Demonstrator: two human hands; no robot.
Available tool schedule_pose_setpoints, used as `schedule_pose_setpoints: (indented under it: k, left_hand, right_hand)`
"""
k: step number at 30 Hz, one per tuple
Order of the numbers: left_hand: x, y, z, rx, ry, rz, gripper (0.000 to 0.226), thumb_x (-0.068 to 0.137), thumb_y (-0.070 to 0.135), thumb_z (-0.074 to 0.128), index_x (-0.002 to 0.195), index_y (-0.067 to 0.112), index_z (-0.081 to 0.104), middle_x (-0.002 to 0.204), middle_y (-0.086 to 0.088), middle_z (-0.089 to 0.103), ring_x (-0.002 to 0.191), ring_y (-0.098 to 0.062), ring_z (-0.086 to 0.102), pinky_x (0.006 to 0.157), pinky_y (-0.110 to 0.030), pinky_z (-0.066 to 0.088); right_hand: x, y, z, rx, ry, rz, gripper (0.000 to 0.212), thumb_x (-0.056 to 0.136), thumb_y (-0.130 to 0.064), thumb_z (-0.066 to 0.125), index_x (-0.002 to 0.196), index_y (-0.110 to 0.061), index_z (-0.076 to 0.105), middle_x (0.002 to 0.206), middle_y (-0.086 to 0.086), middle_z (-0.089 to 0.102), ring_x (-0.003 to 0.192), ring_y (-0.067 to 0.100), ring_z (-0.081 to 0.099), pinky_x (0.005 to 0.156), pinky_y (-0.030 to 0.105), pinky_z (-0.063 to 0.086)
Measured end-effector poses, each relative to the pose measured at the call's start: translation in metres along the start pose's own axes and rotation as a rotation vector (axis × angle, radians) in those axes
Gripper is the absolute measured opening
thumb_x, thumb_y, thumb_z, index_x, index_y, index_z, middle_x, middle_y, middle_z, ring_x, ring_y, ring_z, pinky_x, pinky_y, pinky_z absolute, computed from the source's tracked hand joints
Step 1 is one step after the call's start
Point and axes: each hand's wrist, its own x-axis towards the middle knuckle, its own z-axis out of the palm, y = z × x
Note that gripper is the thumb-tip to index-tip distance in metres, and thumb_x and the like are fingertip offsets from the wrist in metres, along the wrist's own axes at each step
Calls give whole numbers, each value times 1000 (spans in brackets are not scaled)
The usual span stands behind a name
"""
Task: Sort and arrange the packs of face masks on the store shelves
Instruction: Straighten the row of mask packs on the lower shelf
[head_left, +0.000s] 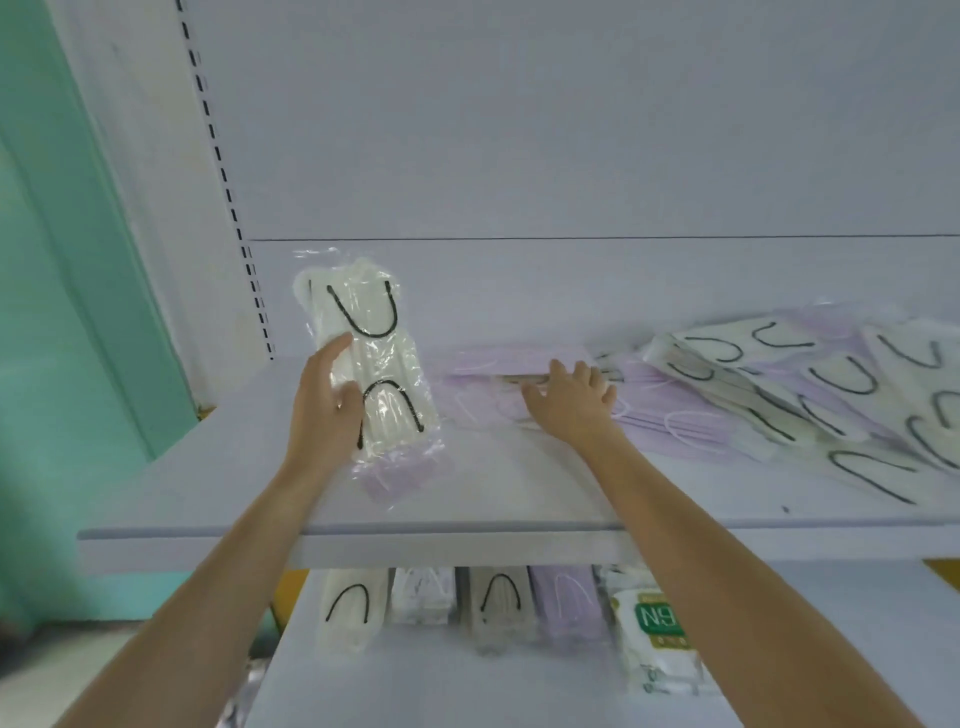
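White pack: the white pack (374, 358) with black ear loops stands on end near the left end of the shelf (493, 488), tilted slightly, away from the front edge.
Left hand: my left hand (324, 410) holds it by its left side, thumb across the front, so I judge I am setting it as the start of a white row.
Lilac pack below: a lilac pack (400, 478) lies under its foot, reaching toward the front edge.
Right hand: my right hand (571, 400) lies flat and wide, fingers spread, on the lilac stack (478, 400) mid-shelf, likely to steady it.
Heap: toward the right end, a mixed heap (805, 395) of white and lilac packs leans unsorted.
Open room: bare shelf runs along the front edge and at the left end.
Lower shelf: a sorted row (498, 603) stands upright below.
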Motion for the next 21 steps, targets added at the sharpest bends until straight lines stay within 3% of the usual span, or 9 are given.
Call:
schedule_pose_setpoints:
  k: [2,4,7,9,12,14,16,18,21]
  left_hand:
    - [0,17,8,2,-11,-37,53,91,-2,40,137,24,42,135,-20,48,116,-45,48,101,-45,39]
    - [-2,38,23,-7,-52,-40,53,90,-2,40,136,24,44,126,-32,50,100,-41,57,92,-42,45]
    - [-7,63,66,-68,-148,-9,53,88,-3,40,133,23,47,78,-5,60,43,-6,45,51,-13,41]
    - [-10,81,104,-105,-197,-9,50,88,-4,40,128,24,50,67,7,49,38,-3,38,45,-11,33]
    - [-18,110,165,-153,-230,-1,50,85,-5,39,120,28,52,111,0,58,79,-10,61,67,-15,41]
    - [-25,128,201,-162,-230,-41,52,84,-6,38,124,24,52,132,1,49,113,-16,51,87,-20,39]
    - [-32,138,231,-132,-245,-83,52,86,-6,36,130,17,49,137,-3,43,125,-18,42,95,-20,32]
    - [-38,142,257,-73,-292,-115,50,88,-5,35,134,12,46,139,-9,41,128,-21,39,93,-18,28]
    - [-46,140,283,-4,-333,-152,48,90,-4,36,136,6,42,142,-13,39,131,-24,37,97,-20,27]
  right_hand:
    - [1,20,-18,45,34,-5,55,98,-40,36,146,-15,24,155,14,13,143,31,6,115,46,5]
    - [5,46,-39,32,87,-13,53,99,-35,36,147,-16,24,155,11,14,143,29,7,115,44,6]
    - [13,98,-66,-59,96,76,51,97,-30,36,145,-16,27,154,11,17,142,29,9,115,46,4]
    - [16,132,-74,-147,48,157,51,97,-33,34,144,-14,28,154,12,18,142,31,9,115,49,3]
    - [16,171,-74,-139,-98,104,47,95,-33,31,137,-15,38,145,10,37,137,32,26,112,52,10]
    - [15,189,-73,-105,-96,6,33,95,-32,30,113,-15,53,122,8,54,122,30,43,107,49,20]
    - [16,203,-82,-25,-3,-26,23,96,-28,33,93,-15,52,107,9,56,106,27,50,97,39,30]
    - [23,218,-89,70,112,-48,26,96,-25,38,113,-14,54,122,11,53,110,29,49,92,36,35]
    - [38,233,-97,60,57,-70,58,95,-31,45,147,-17,24,152,9,24,135,33,27,106,41,28]
